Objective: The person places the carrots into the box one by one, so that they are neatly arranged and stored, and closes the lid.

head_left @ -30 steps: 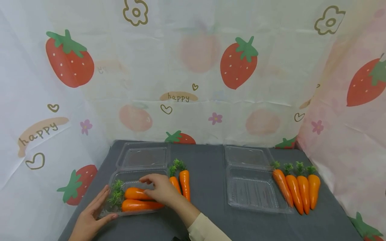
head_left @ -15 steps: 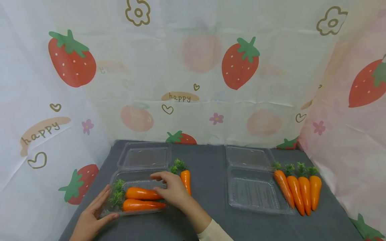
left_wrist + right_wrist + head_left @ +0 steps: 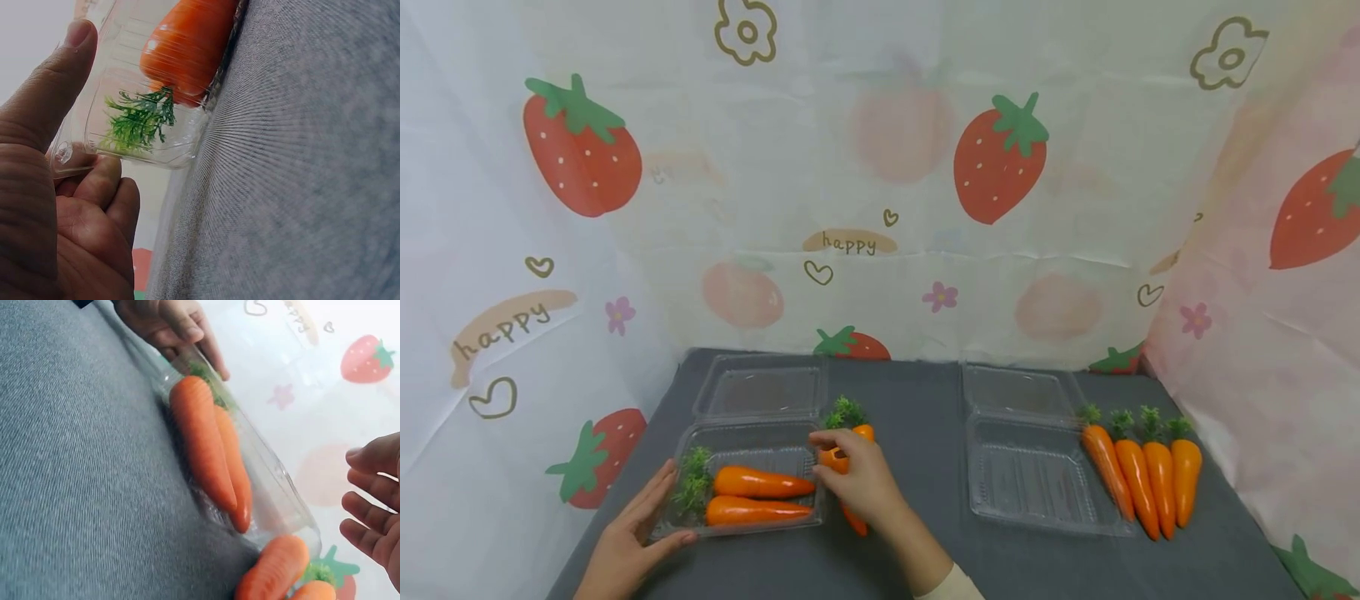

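Two boxed carrots (image 3: 762,482) shine glossy orange, perhaps faintly ridged, with green tufts (image 3: 695,480).

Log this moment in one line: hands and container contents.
left hand: touching left container; right hand: holding nothing, near loose carrots; left container: two carrots

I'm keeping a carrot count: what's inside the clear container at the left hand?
Two orange carrots lie side by side in the clear container, their green tops toward the left hand. What lies directly beneath them is covered and can't be seen.
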Demonstrator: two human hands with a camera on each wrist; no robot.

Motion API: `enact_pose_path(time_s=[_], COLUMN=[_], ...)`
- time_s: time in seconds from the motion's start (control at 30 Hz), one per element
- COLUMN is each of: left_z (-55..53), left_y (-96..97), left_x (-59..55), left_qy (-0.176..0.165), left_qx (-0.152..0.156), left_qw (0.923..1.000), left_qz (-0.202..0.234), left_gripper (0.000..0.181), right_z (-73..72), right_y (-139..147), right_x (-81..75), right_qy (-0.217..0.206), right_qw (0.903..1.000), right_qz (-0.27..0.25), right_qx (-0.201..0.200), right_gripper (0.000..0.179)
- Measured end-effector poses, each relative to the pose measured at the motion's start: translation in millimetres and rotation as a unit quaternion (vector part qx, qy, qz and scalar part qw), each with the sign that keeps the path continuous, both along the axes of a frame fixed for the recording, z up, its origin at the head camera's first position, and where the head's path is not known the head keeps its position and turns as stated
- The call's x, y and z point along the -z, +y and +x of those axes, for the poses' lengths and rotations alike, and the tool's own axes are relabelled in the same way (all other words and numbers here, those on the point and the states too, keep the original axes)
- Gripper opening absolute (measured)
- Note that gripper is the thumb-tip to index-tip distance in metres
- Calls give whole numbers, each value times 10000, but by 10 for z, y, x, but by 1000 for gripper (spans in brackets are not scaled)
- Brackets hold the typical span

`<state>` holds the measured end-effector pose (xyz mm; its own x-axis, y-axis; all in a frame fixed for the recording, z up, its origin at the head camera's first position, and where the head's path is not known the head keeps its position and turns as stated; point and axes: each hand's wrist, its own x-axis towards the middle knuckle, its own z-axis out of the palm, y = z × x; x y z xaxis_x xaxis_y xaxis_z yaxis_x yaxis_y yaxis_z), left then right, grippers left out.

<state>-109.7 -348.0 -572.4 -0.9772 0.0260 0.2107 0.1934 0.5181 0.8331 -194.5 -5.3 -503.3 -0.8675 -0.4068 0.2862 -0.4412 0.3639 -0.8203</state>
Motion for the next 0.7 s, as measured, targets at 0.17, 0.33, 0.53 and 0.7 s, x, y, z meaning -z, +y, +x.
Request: enact_pose_path(time_s=[0.17, 0.33, 0.53, 0.7], left_z=[-11, -9, -5, 1], left_y=[-4, -2, 8, 23], left_x=[-1, 2, -11, -28], left_qy=[-18, 3, -32, -106], left_qx=[49, 55, -6, -61], left_qw=[10000, 10000, 10000, 9999], left_qz=[14, -10, -52, -76], left_gripper=[92, 93, 94, 94], right_z=[-12, -51, -74, -96], right_y=[86, 156, 231, 272], right_x=[40, 105, 149, 174], right_qy=[6, -40, -151, -21], right_qw=[9997, 9990, 9980, 9974], right_qz=[-34, -86, -231, -210], right_qx=[260, 433, 561, 684], right_gripper=[41, 41, 40, 41])
